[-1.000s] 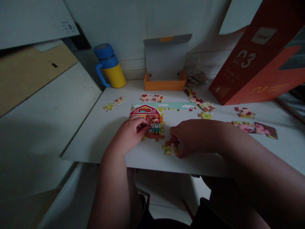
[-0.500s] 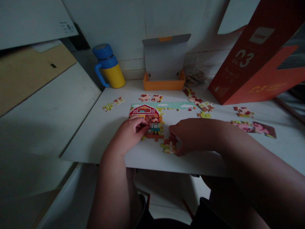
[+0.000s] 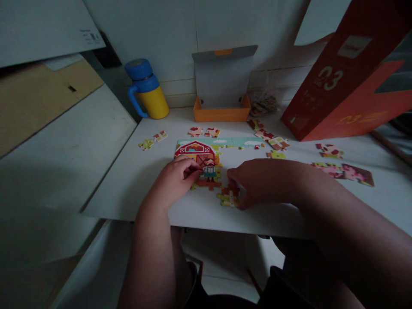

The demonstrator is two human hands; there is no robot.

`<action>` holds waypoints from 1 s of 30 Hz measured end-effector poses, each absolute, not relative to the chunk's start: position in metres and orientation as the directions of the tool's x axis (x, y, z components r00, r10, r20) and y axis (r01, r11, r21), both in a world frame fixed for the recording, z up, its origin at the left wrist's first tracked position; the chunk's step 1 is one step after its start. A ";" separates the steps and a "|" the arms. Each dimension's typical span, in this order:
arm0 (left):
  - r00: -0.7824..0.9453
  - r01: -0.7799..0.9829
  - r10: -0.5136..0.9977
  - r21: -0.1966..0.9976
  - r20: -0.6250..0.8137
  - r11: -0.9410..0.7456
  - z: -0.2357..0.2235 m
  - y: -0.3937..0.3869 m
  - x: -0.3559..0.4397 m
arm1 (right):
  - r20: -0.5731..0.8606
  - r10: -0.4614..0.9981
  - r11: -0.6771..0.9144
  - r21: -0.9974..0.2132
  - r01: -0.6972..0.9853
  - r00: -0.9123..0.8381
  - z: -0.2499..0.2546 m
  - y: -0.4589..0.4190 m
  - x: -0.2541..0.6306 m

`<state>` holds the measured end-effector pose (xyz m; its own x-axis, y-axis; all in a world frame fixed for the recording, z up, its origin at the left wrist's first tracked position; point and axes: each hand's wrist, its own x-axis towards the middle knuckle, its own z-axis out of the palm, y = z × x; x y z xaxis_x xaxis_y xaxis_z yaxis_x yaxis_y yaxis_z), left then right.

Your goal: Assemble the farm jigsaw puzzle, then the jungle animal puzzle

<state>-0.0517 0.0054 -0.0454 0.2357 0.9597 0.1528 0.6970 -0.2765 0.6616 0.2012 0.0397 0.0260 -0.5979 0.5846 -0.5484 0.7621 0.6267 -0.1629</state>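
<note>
A partly joined jigsaw puzzle (image 3: 195,149) with a red barn, a farmer figure and a strip of pale blue sky lies flat on the white table (image 3: 119,184). My left hand (image 3: 181,177) rests over its lower left part. Thumb and forefinger are pinched together beside the farmer; whatever is between them is hidden. To the right, my right hand (image 3: 242,183) reaches down with bent fingers and grips a puzzle piece (image 3: 229,198) in brown and yellow-green with a pale post. This piece lies just below and right of the joined part, apart from it. The fingers cover its right side.
Loose puzzle pieces (image 3: 276,143) lie at the right back, with others at the far right and upper left. Against the wall stand a blue-and-yellow flask (image 3: 154,98), an open orange box (image 3: 222,114) and a clear bag (image 3: 264,103). A tall red box (image 3: 322,86) leans at the right.
My right hand has shifted very slightly, and the puzzle piece under it a touch to the right. My left hand stays in place.
</note>
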 end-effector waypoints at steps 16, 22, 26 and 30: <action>0.224 0.747 0.954 0.594 0.198 -0.299 -0.038 0.002 -0.049 | -0.315 0.721 0.594 -0.179 0.784 -0.617 0.018 0.063 0.214; 0.153 0.800 0.944 0.524 0.293 -0.293 -0.036 0.001 -0.054 | -0.108 0.861 0.496 -0.032 0.867 -0.497 0.013 0.080 0.202; 0.130 0.869 0.941 0.421 0.312 -0.259 -0.024 -0.002 -0.074 | -0.108 0.880 0.460 -0.037 0.887 -0.462 0.004 0.087 0.200; 0.058 0.926 0.978 0.356 0.201 -0.128 -0.016 0.012 -0.118 | -0.111 0.890 0.438 -0.063 0.897 -0.442 -0.003 0.088 0.198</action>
